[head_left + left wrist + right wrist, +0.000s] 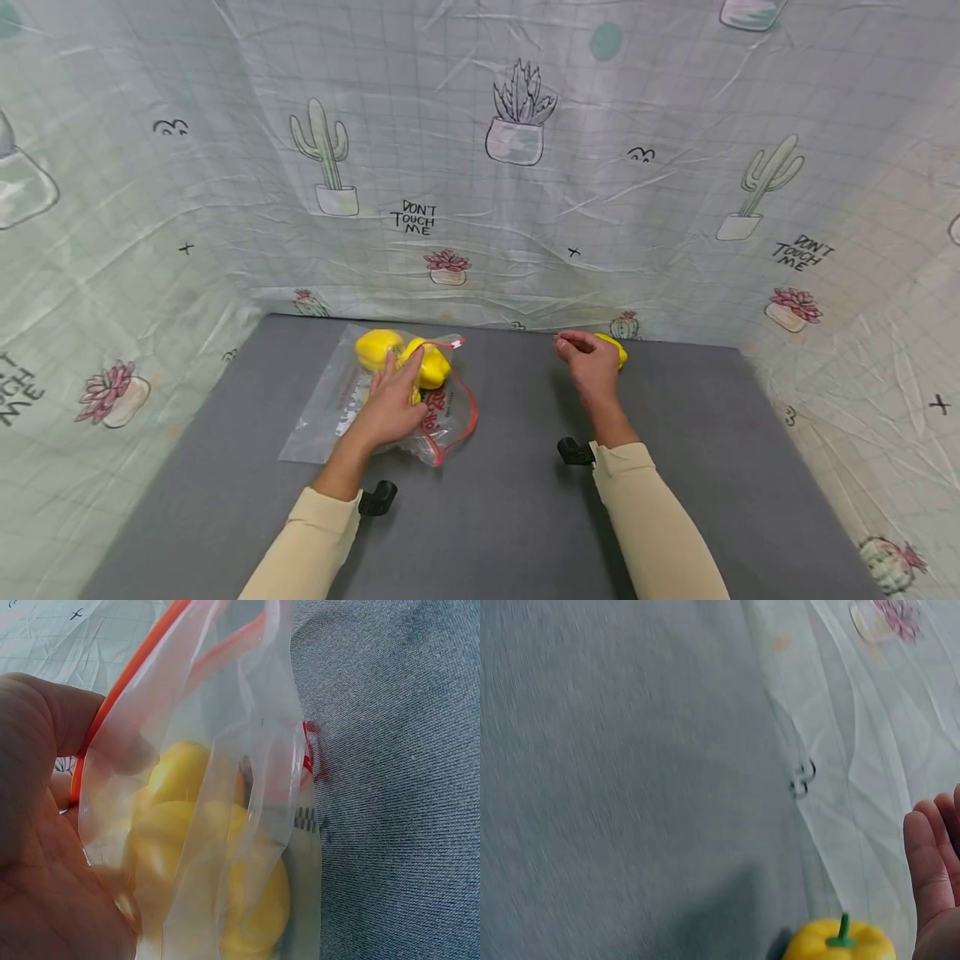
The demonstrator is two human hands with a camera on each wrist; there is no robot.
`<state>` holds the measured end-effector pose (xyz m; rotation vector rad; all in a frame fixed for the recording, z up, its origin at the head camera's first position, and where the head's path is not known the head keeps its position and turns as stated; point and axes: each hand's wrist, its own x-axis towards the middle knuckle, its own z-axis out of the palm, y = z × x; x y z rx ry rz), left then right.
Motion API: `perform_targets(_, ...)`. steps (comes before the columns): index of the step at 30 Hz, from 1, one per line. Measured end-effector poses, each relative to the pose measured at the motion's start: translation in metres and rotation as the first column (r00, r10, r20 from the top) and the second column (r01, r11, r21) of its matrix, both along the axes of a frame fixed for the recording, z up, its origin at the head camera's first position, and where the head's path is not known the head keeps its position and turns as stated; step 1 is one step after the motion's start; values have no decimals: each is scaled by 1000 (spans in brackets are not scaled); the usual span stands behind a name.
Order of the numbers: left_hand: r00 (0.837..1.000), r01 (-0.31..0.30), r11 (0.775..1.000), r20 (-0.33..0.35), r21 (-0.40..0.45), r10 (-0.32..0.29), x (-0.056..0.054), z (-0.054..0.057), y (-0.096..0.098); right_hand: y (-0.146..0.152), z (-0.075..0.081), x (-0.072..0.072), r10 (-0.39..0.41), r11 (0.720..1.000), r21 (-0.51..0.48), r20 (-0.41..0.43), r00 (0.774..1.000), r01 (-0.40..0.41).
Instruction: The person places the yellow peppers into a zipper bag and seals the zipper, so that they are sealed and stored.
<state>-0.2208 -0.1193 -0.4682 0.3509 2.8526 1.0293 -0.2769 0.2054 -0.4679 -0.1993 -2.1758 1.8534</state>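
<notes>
A clear zip bag [318, 425] with a red closure strip lies on the left of the table, several yellow bell peppers [378, 348] in it. Over it is my left hand [393, 404], fingers spread across the peppers. In the left wrist view, the left hand [45, 825] holds the bag's mouth by the red rim, a digit showing through the film. My right hand [592, 371] holds nothing, its fingers slightly bent. Just beyond it, partly hidden in the head view, a yellow bell pepper [840, 943] with a green stem rests near the table's back edge.
The grey table [510, 500] ends at a hanging cloth backdrop [465, 183] printed with cacti, which also encloses both sides. Black wrist mounts [377, 498] stick out from both sleeves.
</notes>
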Motion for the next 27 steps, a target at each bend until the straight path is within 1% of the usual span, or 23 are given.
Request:
perform_targets(3, 1000, 5, 1000, 10, 14, -5, 0, -1, 0, 12, -3, -3, -64, 997, 45, -9, 998, 65)
perform_targets(6, 1000, 3, 1000, 7, 23, -3, 0, -2, 1, 22, -7, -6, -111, 991, 74, -34, 993, 113)
perform_targets(9, 1000, -3, 1000, -2, 23, 3, -1, -3, 2, 31, -10, -7, -155, 984, 77, -59, 986, 159)
perform_targets(14, 1000, -13, 1000, 5, 28, 13, -3, -2, 3, 43, -14, -6, -226, 969, 86, -54, 973, 230)
perform_targets(19, 1000, -11, 999, 15, 39, 11, -3, 0, 4, 51, -17, -6, -296, 953, 53, -60, 953, 299)
perform_targets(22, 1000, -14, 999, 18, 45, 13, -3, 1, 4, 54, -18, -7, -312, 945, 84, -62, 948, 316)
perform_targets(24, 1000, -18, 999, 17, 49, 17, -3, 1, 4, 57, -20, -8, -305, 943, 132, -31, 952, 307)
perform_targets(27, 1000, -24, 999, 15, 49, 23, -3, 1, 4, 63, -23, -10, -266, 946, 218, 95, 959, 240)
